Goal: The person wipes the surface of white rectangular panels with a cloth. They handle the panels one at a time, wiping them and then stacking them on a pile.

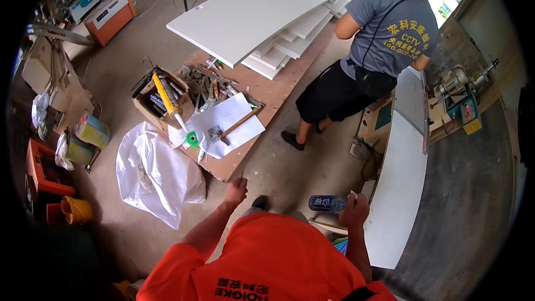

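Observation:
My right hand [355,210] is closed around the neck end of a plastic drink bottle [326,203] with a dark blue label. The bottle lies level, its base pointing left. A small pale bit shows at my fingers, too small to name. My left hand [236,190] is closed just off the near corner of a brown worktable [225,170]. Something thin seems to stick up from that fist, but I cannot make it out. On the table near it, a hammer [242,124] with a wooden handle rests on white paper sheets [245,134], beside a green tape roll [192,139].
White panels [251,17] are stacked on the table's far part. A box of tools [159,97] holds a yellow caulking gun [165,95]. A white sack [153,170] stands left. A co-worker [384,39] stands ahead, beside a long white panel [398,178] and a machine [460,92].

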Motion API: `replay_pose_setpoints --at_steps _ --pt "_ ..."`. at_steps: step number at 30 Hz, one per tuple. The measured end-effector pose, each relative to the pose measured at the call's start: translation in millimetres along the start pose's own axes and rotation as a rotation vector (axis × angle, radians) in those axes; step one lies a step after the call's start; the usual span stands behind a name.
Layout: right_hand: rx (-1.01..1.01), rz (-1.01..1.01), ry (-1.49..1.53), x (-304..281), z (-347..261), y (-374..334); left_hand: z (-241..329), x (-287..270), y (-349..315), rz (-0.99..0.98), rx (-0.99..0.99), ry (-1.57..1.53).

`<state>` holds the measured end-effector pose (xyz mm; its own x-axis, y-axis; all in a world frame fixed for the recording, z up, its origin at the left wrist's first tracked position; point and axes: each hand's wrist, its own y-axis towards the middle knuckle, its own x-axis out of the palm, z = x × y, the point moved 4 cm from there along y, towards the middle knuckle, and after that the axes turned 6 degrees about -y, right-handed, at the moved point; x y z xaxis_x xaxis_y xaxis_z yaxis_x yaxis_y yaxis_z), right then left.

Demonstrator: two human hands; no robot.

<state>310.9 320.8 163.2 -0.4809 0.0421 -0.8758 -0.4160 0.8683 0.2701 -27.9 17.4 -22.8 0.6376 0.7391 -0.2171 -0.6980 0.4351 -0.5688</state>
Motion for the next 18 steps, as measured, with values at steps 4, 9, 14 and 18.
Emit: replay_pose_setpoints --at_steps 4,9,14,18 --pt "-0.237 0.003 0.027 39.9 -63.2 101.0 53.7 -29.6 26.6 0.332 0.360 0.489" --pt "-0.573 -0.101 0.073 101.1 -167.4 224.7 69.0 -52.7 64.6 0.503 0.352 0.748" --pt "-0.946 -0.087 0.100 161.7 -274.3 317.1 68.8 -43.9 82.3 0.694 0.338 0.695" --pt "-1.262 -0.015 0.123 218.6 -345.7 350.3 69.3 -37.7 62.8 0.881 0.384 0.594"
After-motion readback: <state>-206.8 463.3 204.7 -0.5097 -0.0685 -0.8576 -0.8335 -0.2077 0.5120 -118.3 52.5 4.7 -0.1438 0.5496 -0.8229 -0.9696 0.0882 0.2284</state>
